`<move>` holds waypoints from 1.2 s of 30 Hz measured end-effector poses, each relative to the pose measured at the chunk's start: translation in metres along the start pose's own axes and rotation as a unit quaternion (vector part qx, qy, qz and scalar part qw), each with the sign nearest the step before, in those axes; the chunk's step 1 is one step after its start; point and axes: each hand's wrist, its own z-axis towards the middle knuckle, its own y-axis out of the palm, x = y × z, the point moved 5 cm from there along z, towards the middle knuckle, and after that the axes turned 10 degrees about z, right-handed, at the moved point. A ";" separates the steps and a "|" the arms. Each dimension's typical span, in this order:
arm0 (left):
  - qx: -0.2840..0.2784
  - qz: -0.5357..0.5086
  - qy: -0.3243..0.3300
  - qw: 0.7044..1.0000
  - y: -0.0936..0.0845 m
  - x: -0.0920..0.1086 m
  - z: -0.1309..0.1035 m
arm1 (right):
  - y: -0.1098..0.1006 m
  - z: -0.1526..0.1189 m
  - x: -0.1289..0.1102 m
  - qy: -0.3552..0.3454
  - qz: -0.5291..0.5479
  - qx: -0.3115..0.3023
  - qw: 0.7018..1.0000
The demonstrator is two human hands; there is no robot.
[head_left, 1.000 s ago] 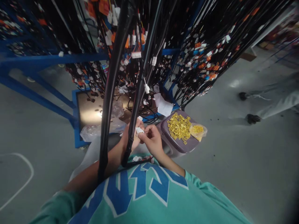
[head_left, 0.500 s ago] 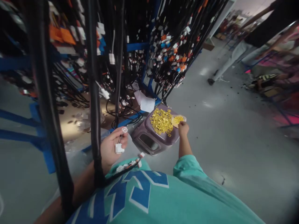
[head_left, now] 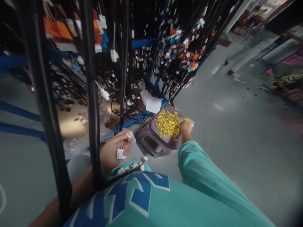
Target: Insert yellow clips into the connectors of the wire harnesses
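My left hand [head_left: 111, 154] is closed, with a small white connector [head_left: 129, 135] pinched at the fingertips. A second, larger white connector [head_left: 120, 154] is on thin wires under the same fingers. Yellow plastic pieces [head_left: 167, 123] lie heaped on a purple-grey plastic stool [head_left: 153, 138]. At the stool's right edge, my right hand [head_left: 185, 126] is at the mouth of a clear plastic bag [head_left: 192, 124] that has more yellow pieces in it. The fingers of that hand are hidden by the bag and the hand itself. A black cable with white connectors [head_left: 121, 171] lies across my lap.
Thick black cables [head_left: 92, 94] hang close in front of my left arm. A blue metal rack [head_left: 144, 43] carries many wires with white, orange and blue connectors. White paper [head_left: 152, 103] lies behind the stool. A person's legs [head_left: 251, 50] are at the upper right.
My right hand has moved from the bag's near edge into its opening, over the yellow pieces. My left hand keeps its hold on the connectors. The view has shifted slightly.
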 end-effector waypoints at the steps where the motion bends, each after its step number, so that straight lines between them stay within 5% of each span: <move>1: 0.000 -0.002 0.000 1.000 0.000 0.000 0.000 | 0.001 0.001 0.003 0.010 0.007 -0.006 1.000; 12: -0.079 -0.018 0.008 0.997 -0.005 -0.003 0.004 | -0.024 -0.025 0.014 0.076 0.161 0.054 0.982; 19: -0.101 -0.033 0.012 0.994 -0.006 -0.004 0.000 | -0.048 -0.065 -0.016 0.049 0.407 0.068 0.910; 25: -0.086 -0.031 0.009 0.996 -0.007 -0.004 -0.002 | -0.050 -0.152 -0.082 -0.033 0.608 -0.086 0.788; 27: -0.092 -0.033 0.009 0.995 -0.006 -0.004 -0.003 | -0.052 -0.189 -0.109 -0.054 0.724 -0.226 0.649; 30: -0.098 -0.030 0.013 0.995 -0.005 -0.004 -0.004 | -0.060 -0.234 -0.137 -0.032 0.767 -0.368 0.525; 33: -0.097 -0.020 0.013 0.995 -0.005 -0.005 -0.006 | -0.069 -0.261 -0.153 -0.014 0.765 -0.445 0.466; 36: -0.112 -0.015 0.026 0.993 -0.004 -0.005 -0.008 | -0.074 -0.276 -0.161 -0.012 0.755 -0.488 0.437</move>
